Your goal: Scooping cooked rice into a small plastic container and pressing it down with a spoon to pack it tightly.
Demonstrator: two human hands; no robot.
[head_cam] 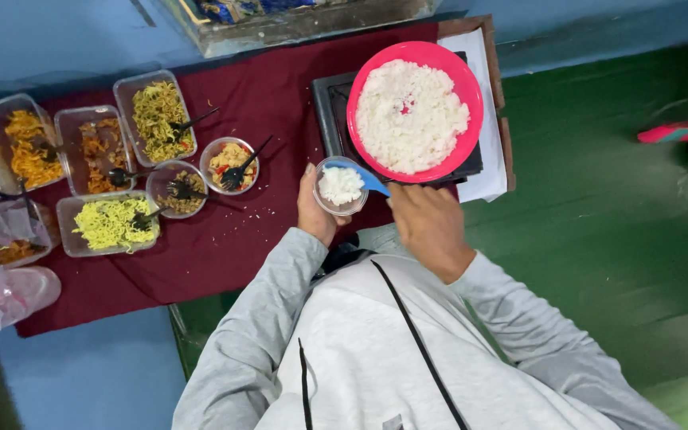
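My left hand (314,211) holds a small clear round cup (341,185) partly filled with white rice. My right hand (428,223) grips a blue spoon (366,178) whose scoop rests over the cup's rim. Just beyond the cup, a big pink bowl (416,110) heaped with white rice sits on a black tray (330,107).
On the maroon cloth (224,239) to the left stand several clear tubs of noodles and fried food, such as a yellow noodle tub (109,224), and two small round cups (231,165) with black forks. Green floor (615,223) lies at the right, with a pink item (673,130).
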